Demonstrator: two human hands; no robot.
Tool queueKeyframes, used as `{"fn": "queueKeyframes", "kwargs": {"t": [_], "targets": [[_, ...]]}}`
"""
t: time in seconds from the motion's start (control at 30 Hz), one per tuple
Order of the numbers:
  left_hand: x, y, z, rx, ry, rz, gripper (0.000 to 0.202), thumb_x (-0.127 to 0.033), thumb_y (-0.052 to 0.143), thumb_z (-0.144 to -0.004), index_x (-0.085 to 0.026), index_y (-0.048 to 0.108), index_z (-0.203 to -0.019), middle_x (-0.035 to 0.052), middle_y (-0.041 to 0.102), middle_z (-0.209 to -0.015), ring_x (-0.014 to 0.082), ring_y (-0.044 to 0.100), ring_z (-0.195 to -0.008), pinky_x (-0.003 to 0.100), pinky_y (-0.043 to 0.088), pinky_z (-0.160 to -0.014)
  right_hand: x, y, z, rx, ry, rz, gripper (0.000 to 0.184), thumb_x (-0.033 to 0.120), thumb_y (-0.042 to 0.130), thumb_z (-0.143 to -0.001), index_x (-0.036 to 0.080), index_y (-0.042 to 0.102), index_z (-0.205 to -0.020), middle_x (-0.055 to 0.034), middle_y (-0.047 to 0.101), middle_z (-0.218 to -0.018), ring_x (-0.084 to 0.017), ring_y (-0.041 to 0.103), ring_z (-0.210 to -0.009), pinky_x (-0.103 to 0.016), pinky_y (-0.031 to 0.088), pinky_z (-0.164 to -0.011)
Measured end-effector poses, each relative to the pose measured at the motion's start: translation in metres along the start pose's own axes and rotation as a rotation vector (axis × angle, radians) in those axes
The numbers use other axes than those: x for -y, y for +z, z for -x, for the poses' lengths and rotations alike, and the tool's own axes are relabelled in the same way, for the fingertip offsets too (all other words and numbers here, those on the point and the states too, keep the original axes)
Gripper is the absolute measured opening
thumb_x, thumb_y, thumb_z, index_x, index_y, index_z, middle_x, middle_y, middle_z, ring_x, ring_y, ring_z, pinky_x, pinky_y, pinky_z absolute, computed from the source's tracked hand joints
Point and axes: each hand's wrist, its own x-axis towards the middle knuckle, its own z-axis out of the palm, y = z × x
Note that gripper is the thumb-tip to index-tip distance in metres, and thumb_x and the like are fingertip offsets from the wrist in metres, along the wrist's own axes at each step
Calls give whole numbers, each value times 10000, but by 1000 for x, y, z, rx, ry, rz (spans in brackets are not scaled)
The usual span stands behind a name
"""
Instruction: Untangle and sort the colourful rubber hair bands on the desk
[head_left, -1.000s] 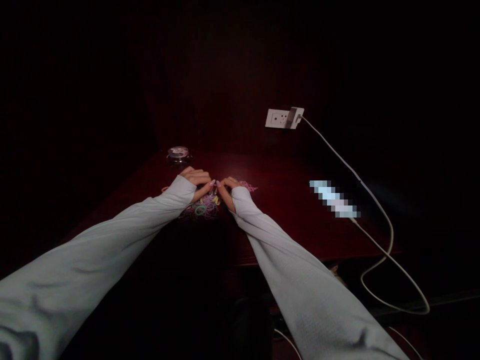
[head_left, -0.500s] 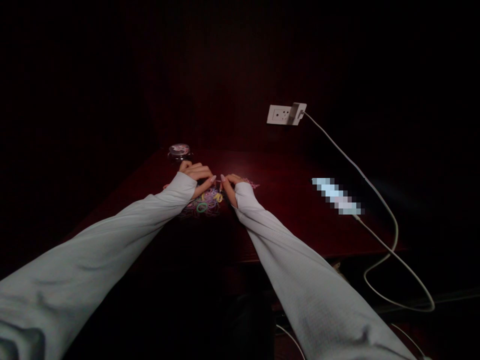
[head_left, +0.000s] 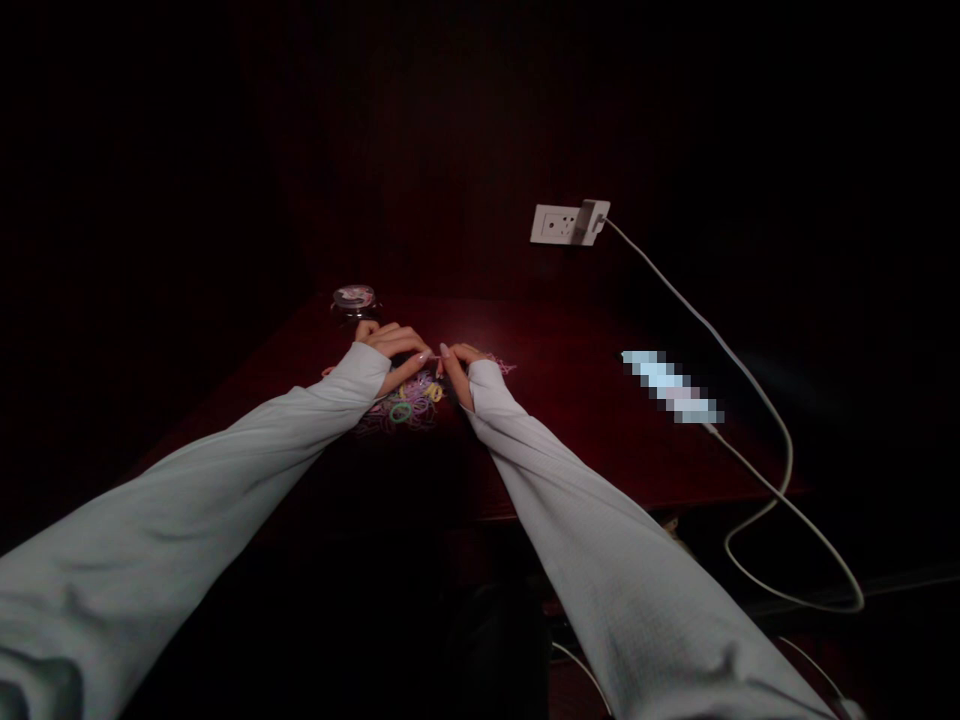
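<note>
My left hand [head_left: 397, 352] and my right hand [head_left: 459, 368] meet over a dark red table, thumbs and fingers pinched close together. Between the fingertips a small pink elastic band [head_left: 436, 357] shows faintly, and both hands seem to grip it. Just below lies a loose pile of small coloured elastic bands [head_left: 401, 411], mostly purple, with green and yellow ones among them. A cluster of pink bands [head_left: 504, 367] is partly hidden behind my right hand. Behind my left hand stands a round clear jar [head_left: 355, 302] with a patterned lid.
The dark red table [head_left: 570, 430] runs back to a wall with a socket [head_left: 556, 225] and a plugged-in charger [head_left: 592, 222]. Its white cable [head_left: 757, 390] loops over the right side to a blurred-out phone [head_left: 671, 387]. The surroundings are very dark.
My fingertips have drawn slightly closer together around the pink band. The whole view has shifted a little; the pile and jar look unchanged.
</note>
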Motion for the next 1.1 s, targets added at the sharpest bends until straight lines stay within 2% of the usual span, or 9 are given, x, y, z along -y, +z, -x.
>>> {"fn": "queueKeyframes", "kwargs": {"t": [0.33, 0.53, 0.67, 0.8, 1.1], "targets": [[1, 1, -2, 14, 18, -23, 337, -342, 499, -1085, -243, 707, -839, 14, 773, -890, 230, 627, -877, 449, 331, -934, -3, 2, 0, 17, -45, 1, 467, 466, 472, -1109, 254, 601, -713, -31, 674, -832, -190, 640, -866, -334, 497, -925], [1, 3, -1, 8, -10, -21, 323, -366, 493, -1085, -235, 694, -868, 8, 757, -900, 228, 632, -893, 438, 332, -938, -13, 5, -3, -20, -94, 23, 488, 475, 492, -1111, 251, 625, -699, -15, 679, -770, -177, 637, -803, -322, 517, -855], [0, 2, -1, 10, -14, -23, 325, -366, 483, -1090, -232, 676, -866, 5, 755, -903, 224, 636, -896, 437, 325, -939, -15, 5, -3, -40, -132, 32, 463, 418, 538, -1105, 245, 644, -689, -4, 680, -741, -167, 645, -771, -313, 533, -826], [-1, 2, -1, 0, -11, -30, 319, -354, 483, -1086, -229, 659, -851, 7, 755, -900, 226, 636, -889, 446, 324, -939, -15, 6, -2, -49, -118, 51, 436, 347, 563, -1094, 240, 645, -679, -14, 684, -735, -172, 648, -760, -317, 524, -796], [-2, 1, -1, 11, -4, -71, 301, -351, 490, -1076, -230, 652, -854, 13, 736, -873, 232, 622, -886, 453, 329, -959, -9, 2, -4, -41, -32, 153, 429, 354, 600, -1072, 230, 640, -664, 1, 648, -722, -159, 603, -753, -299, 452, -787]]}}
